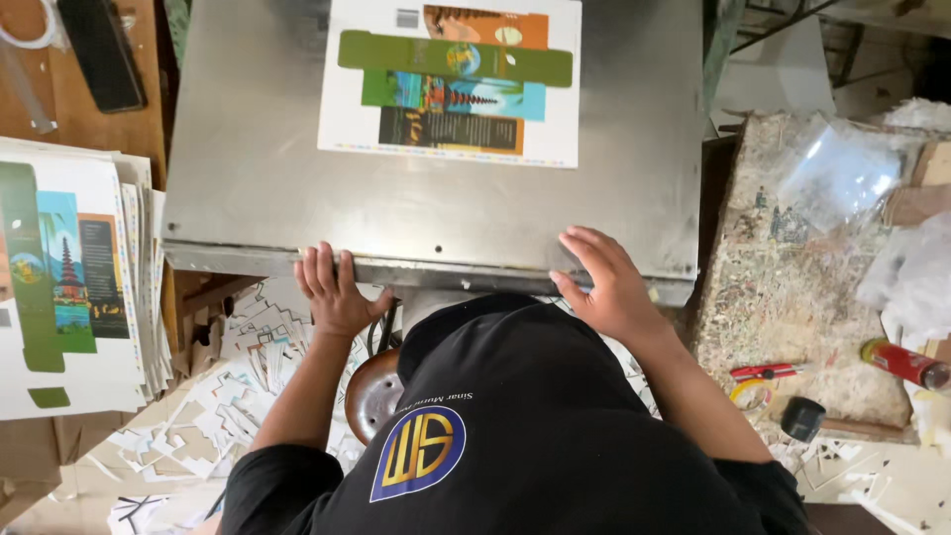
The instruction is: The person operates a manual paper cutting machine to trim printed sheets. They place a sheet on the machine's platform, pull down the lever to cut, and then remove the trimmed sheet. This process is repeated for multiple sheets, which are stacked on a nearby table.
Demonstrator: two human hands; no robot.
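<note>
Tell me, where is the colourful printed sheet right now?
In the head view, the printed sheet lies flat at the far middle of the metal plate, beyond both hands, which rest on the plate's near edge.

A brown wooden worktop (109, 124) fills the upper left, carrying a dark flat slab (99, 50). To the right stands a second worktop (783, 297) with a worn, speckled, paint-flecked surface; crumpled clear plastic (842, 168) lies at its far end, and a red tube (903, 363) and a small black cap (802, 418) near its front. White paper offcuts (238, 396) litter the floor below. Light is soft and even, daylight-like, with faint shadows.
</note>
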